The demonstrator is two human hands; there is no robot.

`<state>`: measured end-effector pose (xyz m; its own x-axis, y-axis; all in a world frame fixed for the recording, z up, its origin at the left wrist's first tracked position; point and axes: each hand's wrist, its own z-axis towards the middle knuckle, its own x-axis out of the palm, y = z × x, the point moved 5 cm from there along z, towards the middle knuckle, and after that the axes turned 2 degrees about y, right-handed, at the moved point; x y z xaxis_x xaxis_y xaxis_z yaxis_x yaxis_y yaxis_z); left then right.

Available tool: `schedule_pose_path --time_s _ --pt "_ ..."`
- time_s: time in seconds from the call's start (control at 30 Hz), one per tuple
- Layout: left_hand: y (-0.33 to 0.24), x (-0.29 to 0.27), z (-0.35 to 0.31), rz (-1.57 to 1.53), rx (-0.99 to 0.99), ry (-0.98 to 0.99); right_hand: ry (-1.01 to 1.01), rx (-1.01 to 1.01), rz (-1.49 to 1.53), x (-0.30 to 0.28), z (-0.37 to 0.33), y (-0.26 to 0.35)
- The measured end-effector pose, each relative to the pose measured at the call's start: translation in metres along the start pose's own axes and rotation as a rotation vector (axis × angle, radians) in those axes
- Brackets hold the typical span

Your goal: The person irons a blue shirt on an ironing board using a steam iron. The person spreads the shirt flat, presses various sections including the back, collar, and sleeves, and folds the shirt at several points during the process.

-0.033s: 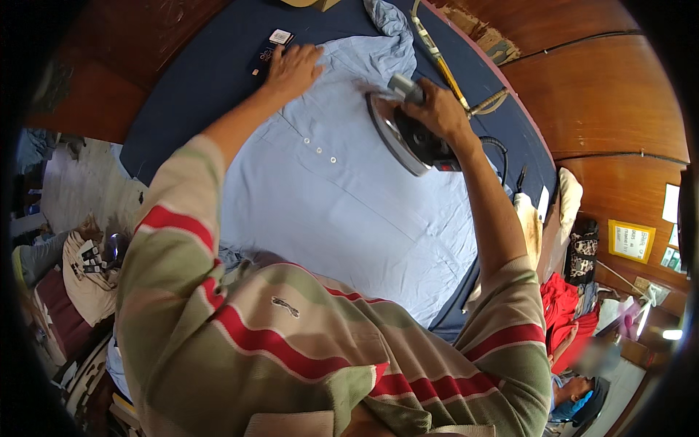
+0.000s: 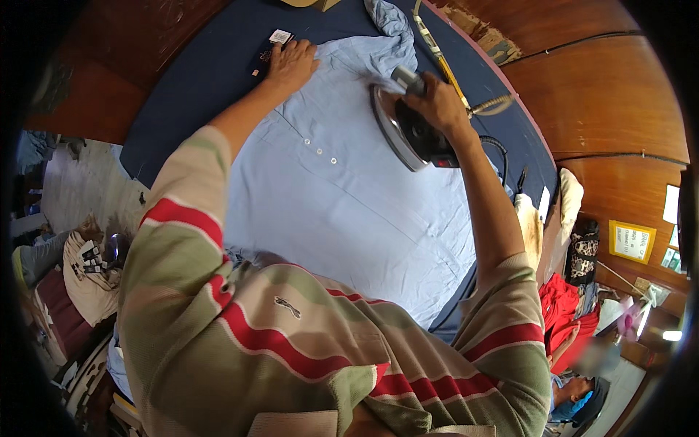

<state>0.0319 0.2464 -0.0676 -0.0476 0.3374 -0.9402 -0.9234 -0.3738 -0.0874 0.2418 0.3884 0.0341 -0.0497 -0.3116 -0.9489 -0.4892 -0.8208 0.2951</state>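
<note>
A light blue shirt (image 2: 328, 211) lies spread on the dark blue ironing table (image 2: 189, 95), its short button placket (image 2: 319, 151) facing up. Resting at the shirt's far left edge is my left hand (image 2: 293, 65), flat with fingers stretched out. Partly under those fingers is a black hang tag (image 2: 268, 52) with a white label. My right hand (image 2: 440, 105) is wrapped round the handle of an iron (image 2: 397, 131), whose soleplate is on or just above the right side of the shirt; any gap is hidden. One sleeve (image 2: 393, 22) is bunched up at the far end.
A yellow-and-white hose (image 2: 442, 58) and a dark cord (image 2: 497, 148) run along the table's right side. Wooden panels (image 2: 597, 95) wall in the far right. Piled garments (image 2: 87, 277) lie at the left. Another person (image 2: 571, 390) is at the lower right.
The iron in my right hand has shifted very slightly to the right and nearer the far end. My left hand has moved a little to the left, its fingers flatter.
</note>
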Motion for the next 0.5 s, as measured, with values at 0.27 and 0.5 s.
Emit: schedule_pose_path --time_s 0.27,0.5 --pt "0.039 0.002 0.014 -0.072 0.081 0.153 -0.010 -0.092 -0.040 0.013 0.048 0.066" --pt "0.123 -0.007 -0.026 0.164 -0.091 0.098 -0.155 -0.217 -0.049 0.022 0.132 0.103"
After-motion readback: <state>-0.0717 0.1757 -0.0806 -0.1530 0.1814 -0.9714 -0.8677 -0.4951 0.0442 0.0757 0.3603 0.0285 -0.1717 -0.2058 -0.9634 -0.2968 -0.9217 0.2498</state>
